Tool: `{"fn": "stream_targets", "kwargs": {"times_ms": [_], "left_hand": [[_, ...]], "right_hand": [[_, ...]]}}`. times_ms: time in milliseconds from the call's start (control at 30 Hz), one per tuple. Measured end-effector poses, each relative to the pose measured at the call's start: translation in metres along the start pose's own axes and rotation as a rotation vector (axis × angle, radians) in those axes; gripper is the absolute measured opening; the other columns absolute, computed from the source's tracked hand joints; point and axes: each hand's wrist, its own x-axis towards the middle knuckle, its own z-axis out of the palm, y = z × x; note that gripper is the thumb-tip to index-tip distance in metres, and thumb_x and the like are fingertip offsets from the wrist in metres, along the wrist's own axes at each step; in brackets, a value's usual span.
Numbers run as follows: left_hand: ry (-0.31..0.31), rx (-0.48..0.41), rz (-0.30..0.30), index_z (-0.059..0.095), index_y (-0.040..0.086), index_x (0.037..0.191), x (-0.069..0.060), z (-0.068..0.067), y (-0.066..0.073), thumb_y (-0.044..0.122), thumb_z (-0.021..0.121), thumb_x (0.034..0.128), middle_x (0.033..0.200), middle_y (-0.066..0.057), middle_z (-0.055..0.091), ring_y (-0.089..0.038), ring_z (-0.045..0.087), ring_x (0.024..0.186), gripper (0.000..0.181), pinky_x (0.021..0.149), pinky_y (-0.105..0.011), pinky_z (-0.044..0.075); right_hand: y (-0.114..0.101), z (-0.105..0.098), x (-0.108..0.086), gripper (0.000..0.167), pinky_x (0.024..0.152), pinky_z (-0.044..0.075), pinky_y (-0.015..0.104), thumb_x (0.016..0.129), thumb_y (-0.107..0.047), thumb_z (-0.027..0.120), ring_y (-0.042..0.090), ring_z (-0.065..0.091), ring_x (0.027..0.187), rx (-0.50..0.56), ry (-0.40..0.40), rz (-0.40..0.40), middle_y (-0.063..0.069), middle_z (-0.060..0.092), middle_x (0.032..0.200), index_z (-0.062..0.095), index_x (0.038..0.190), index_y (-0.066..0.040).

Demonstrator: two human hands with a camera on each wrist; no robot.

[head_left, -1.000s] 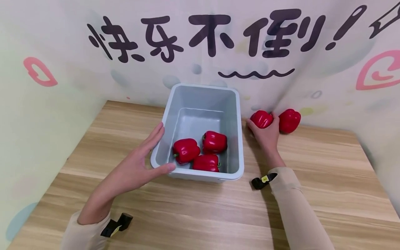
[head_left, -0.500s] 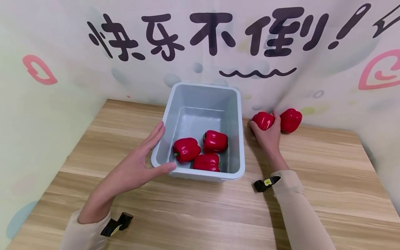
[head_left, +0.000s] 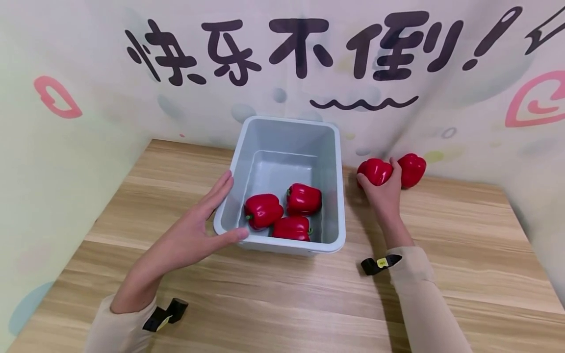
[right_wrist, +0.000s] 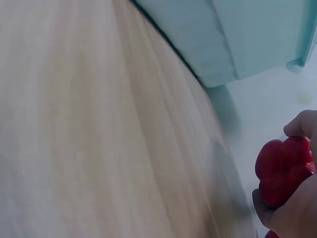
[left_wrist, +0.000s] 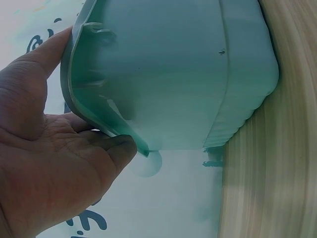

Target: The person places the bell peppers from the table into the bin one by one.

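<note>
My right hand (head_left: 385,196) grips a red bell pepper (head_left: 374,170) between thumb and fingers at the back right of the table; whether it touches the tabletop I cannot tell. In the right wrist view this bell pepper (right_wrist: 282,168) shows partly behind the fingers. Just right of it sits another red bell pepper (head_left: 412,170). My left hand (head_left: 194,238) holds the near left corner of a light grey plastic bin (head_left: 291,122), thumb on the front rim and fingers along the left side. Inside, towards the near end, lie three red bell peppers (head_left: 263,211).
The bin stands on a wood-grain table (head_left: 282,299), close to a printed cloth backdrop (head_left: 282,59) with large dark lettering. The table's back edge meets this cloth behind the loose peppers. Each wrist wears a small black camera (head_left: 381,263).
My right hand and the bell pepper in it have shifted slightly to the right, closer to the other loose pepper. The left hand and the bin stay in place.
</note>
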Motion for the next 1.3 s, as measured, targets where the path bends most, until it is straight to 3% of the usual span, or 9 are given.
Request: {"fn": "stream_targets", "kwargs": {"times_ms": [567,1000,1300], "left_hand": [[0.0,0.005,0.003,0.012,0.028,0.171,0.001,0.0,0.0,0.048,0.077,0.095,0.18,0.012,0.003,-0.028,0.01,0.169,0.102,0.128,-0.067,0.029],[0.002,0.012,0.006,0.012,0.027,0.171,0.0,0.001,0.0,0.048,0.077,0.0954,0.18,0.011,0.003,-0.03,0.01,0.168,0.102,0.127,-0.068,0.029],[0.006,0.016,0.001,0.012,0.027,0.171,0.0,0.001,0.0,0.048,0.077,0.0951,0.18,0.012,0.004,-0.03,0.011,0.168,0.103,0.127,-0.068,0.029]], "right_hand": [[-0.002,-0.006,-0.011,0.096,0.117,0.051,0.05,0.085,-0.014,0.084,0.022,0.035,0.154,0.106,0.055,-0.012,-0.003,0.033,0.168,0.028,0.161,-0.035],[0.002,-0.014,-0.02,0.099,0.119,0.049,0.054,0.091,-0.024,0.083,0.024,0.03,0.158,0.078,-0.034,-0.014,-0.003,0.027,0.172,0.02,0.165,-0.038],[-0.001,-0.024,-0.033,0.091,0.118,0.049,0.055,0.095,-0.027,0.078,0.025,0.031,0.157,0.097,-0.044,-0.047,-0.002,0.029,0.171,0.021,0.164,-0.037]]}}
